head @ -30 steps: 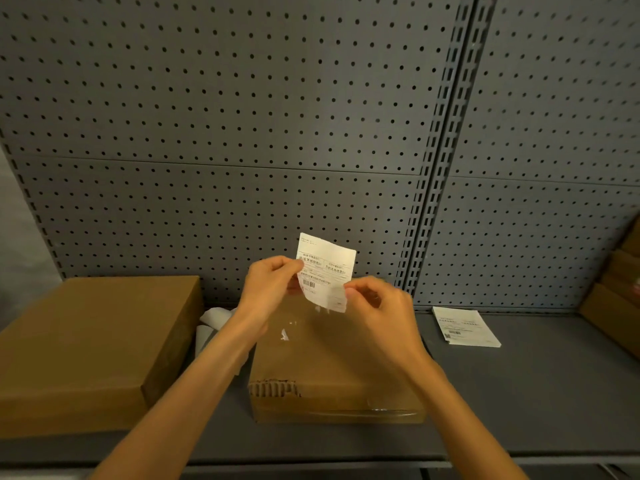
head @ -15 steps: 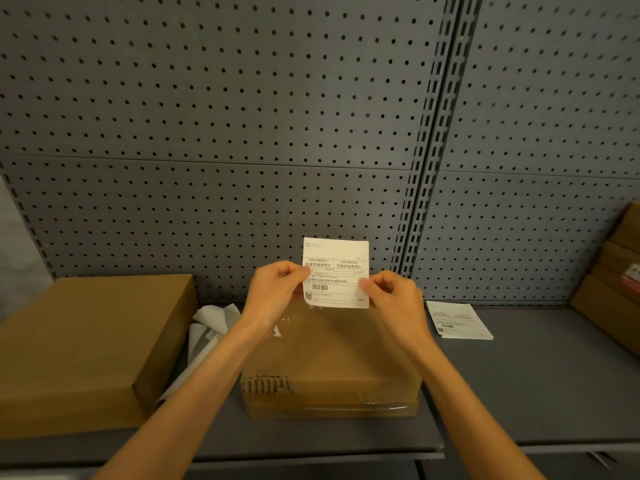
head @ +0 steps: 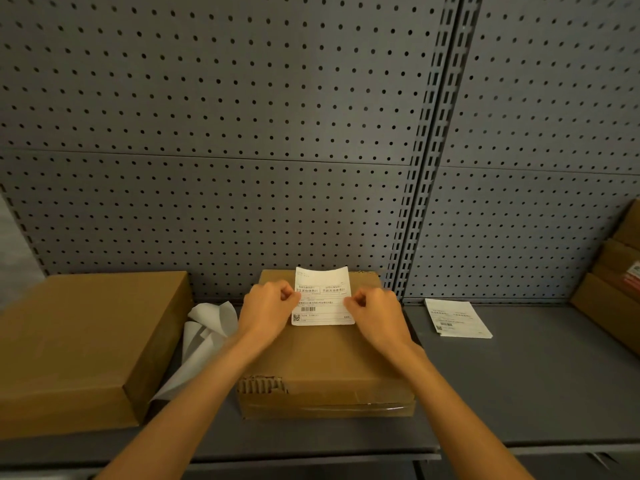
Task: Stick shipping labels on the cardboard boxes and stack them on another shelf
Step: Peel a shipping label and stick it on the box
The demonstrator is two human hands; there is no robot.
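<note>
Item: shipping label point(head: 322, 299), white, printed face up. Held over the far part of the middle cardboard box point(head: 325, 362); near edge lies on the lid, far edge curls free. Likely lowered near edge first so it goes down square and unwrinkled.

Left hand point(head: 268, 308): fingers pinched shut on the label's left edge. Right hand point(head: 375, 313): pinched shut on its right edge. Label spans between the two grips.

Also on the grey shelf point(head: 540, 386): larger box point(head: 79, 341) at left; discarded backing paper point(head: 204, 337) between the boxes; spare labels point(head: 457, 318) at right; more boxes point(head: 616, 289) far right.
</note>
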